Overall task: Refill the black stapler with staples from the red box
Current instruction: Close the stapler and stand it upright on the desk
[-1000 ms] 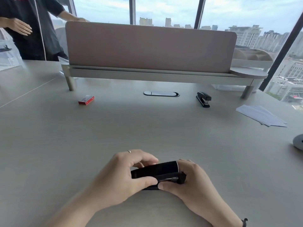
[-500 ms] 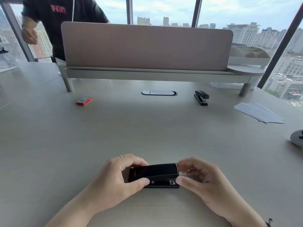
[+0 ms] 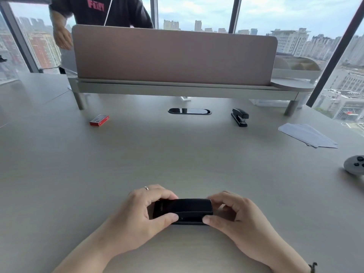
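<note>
A black stapler (image 3: pixel 187 210) lies flat on the grey table near its front edge, closed, its long side across my view. My left hand (image 3: pixel 137 217) grips its left end with thumb in front and fingers behind. My right hand (image 3: pixel 236 217) pinches its right end between thumb and fingertips. The red box (image 3: pixel 99 120) of staples lies closed far off at the back left, beyond either hand. A second black stapler (image 3: pixel 240 117) stands at the back right.
A pink divider screen on a grey shelf (image 3: pixel 173 87) runs across the back, with an oval cable slot (image 3: pixel 189 111) before it. White papers (image 3: pixel 307 134) and a grey controller (image 3: pixel 354 165) lie at the right. A person in a black shirt (image 3: pixel 98 10) stands behind the divider.
The stapler has gone from lifted and tilted to lying flat on the table, both hands still on it. The person behind the divider has moved to the right.
</note>
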`<action>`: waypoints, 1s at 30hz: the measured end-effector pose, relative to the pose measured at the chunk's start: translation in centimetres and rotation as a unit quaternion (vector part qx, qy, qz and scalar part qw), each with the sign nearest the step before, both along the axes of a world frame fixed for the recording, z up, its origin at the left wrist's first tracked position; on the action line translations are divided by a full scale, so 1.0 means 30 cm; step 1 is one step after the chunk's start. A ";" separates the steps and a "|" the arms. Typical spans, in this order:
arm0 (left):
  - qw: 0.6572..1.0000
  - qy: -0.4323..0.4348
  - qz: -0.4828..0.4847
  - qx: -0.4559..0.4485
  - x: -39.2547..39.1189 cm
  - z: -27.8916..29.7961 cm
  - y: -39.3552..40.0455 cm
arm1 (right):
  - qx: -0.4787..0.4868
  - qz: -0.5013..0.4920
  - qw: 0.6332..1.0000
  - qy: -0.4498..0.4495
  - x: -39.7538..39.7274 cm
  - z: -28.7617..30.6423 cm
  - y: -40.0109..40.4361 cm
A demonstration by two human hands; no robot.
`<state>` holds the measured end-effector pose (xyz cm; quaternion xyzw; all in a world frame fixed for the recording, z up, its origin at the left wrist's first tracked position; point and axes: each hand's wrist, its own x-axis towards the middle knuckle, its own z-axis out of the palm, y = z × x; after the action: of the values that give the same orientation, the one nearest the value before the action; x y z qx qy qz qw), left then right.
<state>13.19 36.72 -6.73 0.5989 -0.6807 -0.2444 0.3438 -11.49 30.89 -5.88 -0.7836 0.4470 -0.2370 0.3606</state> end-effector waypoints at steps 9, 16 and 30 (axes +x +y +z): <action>1.000 0.010 -0.003 -0.004 0.001 -0.002 -0.001 | -0.003 0.001 1.000 -0.006 -0.002 -0.006 0.005; 1.000 0.012 -0.001 -0.012 0.006 -0.006 0.000 | -0.014 0.004 1.000 0.011 -0.002 -0.007 0.012; 0.998 0.039 0.004 0.049 -0.033 -0.006 0.023 | -0.003 0.073 0.997 0.030 -0.001 0.010 0.029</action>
<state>12.19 37.40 -6.91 0.6078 -0.6517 -0.2995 0.3408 -11.52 31.76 -5.59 -0.8221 0.3983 -0.1873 0.3611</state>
